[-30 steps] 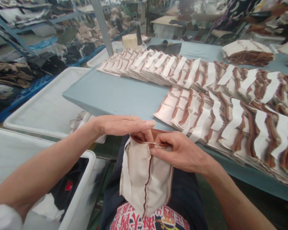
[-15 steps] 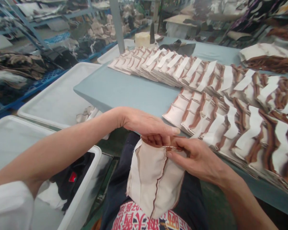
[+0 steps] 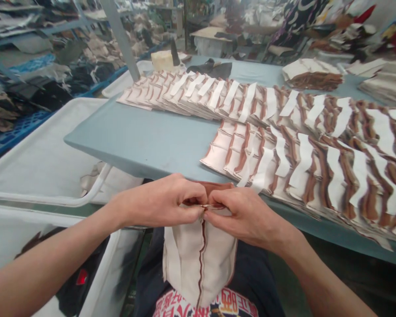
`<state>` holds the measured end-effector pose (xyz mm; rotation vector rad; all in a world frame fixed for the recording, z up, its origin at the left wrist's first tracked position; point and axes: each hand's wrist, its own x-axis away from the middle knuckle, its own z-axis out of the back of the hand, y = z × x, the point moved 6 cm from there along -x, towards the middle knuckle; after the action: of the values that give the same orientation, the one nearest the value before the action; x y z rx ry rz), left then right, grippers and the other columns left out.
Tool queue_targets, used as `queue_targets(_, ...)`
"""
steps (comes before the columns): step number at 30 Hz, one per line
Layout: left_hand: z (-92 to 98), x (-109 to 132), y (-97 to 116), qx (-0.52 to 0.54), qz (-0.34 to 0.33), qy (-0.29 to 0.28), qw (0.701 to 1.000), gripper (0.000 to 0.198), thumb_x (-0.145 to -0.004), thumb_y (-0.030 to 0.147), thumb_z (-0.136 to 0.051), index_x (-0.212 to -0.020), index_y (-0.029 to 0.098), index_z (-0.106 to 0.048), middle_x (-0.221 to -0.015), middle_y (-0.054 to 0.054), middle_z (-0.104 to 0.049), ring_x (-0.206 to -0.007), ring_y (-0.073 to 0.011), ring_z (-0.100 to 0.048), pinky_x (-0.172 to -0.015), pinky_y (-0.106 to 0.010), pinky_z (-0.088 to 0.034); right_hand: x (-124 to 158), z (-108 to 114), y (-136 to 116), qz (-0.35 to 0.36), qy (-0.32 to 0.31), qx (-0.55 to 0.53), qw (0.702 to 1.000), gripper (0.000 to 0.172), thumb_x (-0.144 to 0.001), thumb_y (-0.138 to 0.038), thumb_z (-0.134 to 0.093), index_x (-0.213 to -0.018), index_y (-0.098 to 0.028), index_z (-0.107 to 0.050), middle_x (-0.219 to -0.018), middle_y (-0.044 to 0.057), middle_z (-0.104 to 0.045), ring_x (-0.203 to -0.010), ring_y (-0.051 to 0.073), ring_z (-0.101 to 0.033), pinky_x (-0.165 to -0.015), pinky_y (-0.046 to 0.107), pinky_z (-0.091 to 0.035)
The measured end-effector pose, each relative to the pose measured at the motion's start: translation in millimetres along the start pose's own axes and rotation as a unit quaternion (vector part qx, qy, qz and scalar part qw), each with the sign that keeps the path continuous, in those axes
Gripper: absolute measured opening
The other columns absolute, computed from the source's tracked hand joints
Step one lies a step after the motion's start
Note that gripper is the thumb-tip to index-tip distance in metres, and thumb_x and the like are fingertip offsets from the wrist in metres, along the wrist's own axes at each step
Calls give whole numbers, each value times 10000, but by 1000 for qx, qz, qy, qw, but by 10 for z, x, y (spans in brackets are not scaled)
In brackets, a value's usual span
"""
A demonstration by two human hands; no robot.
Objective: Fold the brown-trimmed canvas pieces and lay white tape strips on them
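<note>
A cream fabric piece (image 3: 185, 255) with a brown lining and a dark seam down its middle hangs over my lap, its top edge held up. My left hand (image 3: 181, 200) pinches that edge just left of the seam, thumb in front and fingers inside the opening. Close against it, my right hand (image 3: 234, 211) grips the same edge on the right side of the seam. Both hands nearly touch at the seam. The brown inside shows behind my fingers. What the piece is part of, I cannot tell.
On the blue-grey table (image 3: 135, 141) lie two overlapping rows of similar cream and brown pieces (image 3: 303, 163), many with white strips. Another stack (image 3: 312, 72) sits farther back. White bins (image 3: 46, 145) stand to the left, and a metal post (image 3: 120, 37) rises behind the table.
My left hand has gone from reaching flat over the opening to pinching the edge beside the seam. The fabric's top edge is drawn together between both hands, and the view has turned right.
</note>
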<state>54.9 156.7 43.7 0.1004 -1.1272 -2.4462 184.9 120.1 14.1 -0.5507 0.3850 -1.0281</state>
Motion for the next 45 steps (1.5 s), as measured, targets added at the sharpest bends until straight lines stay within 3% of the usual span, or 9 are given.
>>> queue_targets(4,10,-16,103,-87,-20,34,995,158,-798,53,-565,-703,177,-590,-557,73,-489,-480,-86,-431,-518,-263,-272,-31,23,-19,-30,-26,28,999,178,-887,-211,-633,-711,-180,-635,-692,13,-692,-640,132,-537,-614,284,-255)
queue_targets(11,-10,30,244,-225,-62,70,970,210,-873,54,-566,-713,190,-573,-624,25,-581,-543,-136,-516,-529,-287,-298,-97,131,-139,-75,-102,90,988,159,-920,-213,-600,-816,-170,-712,-870,86,-795,-771,197,-673,-631,310,-261)
queue_targets(16,-35,132,214,-259,-85,111,956,239,-995,114,-485,-790,169,-594,-691,-1,-616,-582,-141,-569,-561,-272,-384,-105,189,-171,-75,-110,49,990,166,-913,-201,-600,-772,-162,-679,-794,51,-748,-704,153,-609,-619,297,-260)
queue_targets(20,-34,185,265,-245,-123,149,950,214,-1029,121,-459,-882,165,-608,-729,-11,-657,-616,-136,-603,-580,-254,-425,-59,225,-176,-66,-76,-55,993,249,-855,-153,-622,-630,-172,-517,-606,-55,-518,-569,80,-449,-566,274,-220)
queue_targets(24,-32,231,354,-234,-184,178,938,135,-1012,94,-498,-993,184,-598,-817,-32,-713,-706,-141,-664,-662,-238,-490,8,252,-210,-59,-66,-173,981,338,-821,-153,-638,-586,-189,-398,-568,-87,-375,-532,64,-366,-516,252,-202)
queue_targets(28,-41,287,394,-263,-243,194,913,124,-998,138,-551,-1096,189,-608,-864,-64,-740,-735,-168,-696,-693,-254,-535,71,230,-195,-83,-83,-272,955,276,-791,-185,-645,-612,-200,-434,-584,-87,-373,-554,74,-359,-495,225,-248)
queue_targets(33,-59,275,375,-275,-266,180,906,154,-1015,139,-521,-1139,181,-601,-870,-85,-763,-726,-176,-709,-709,-270,-557,118,116,-120,-130,-138,-387,902,213,-827,-311,-546,-659,-209,-467,-617,-63,-372,-577,101,-348,-501,245,-275)
queue_targets(40,-83,250,363,-250,-273,217,903,91,-1019,114,-555,-1098,135,-596,-828,-76,-758,-713,-154,-699,-689,-249,-542,85,180,-119,-36,-96,-365,925,266,-920,-269,-372,-664,-227,-311,-687,-35,-367,-668,127,-389,-650,290,-336)
queue_targets(45,-117,273,390,-255,-263,192,910,138,-1026,94,-499,-1117,145,-589,-838,-82,-755,-728,-170,-696,-680,-270,-544,90,185,-150,-44,-109,-358,926,275,-933,-286,-360,-669,-230,-313,-693,-24,-394,-693,141,-413,-659,291,-351)
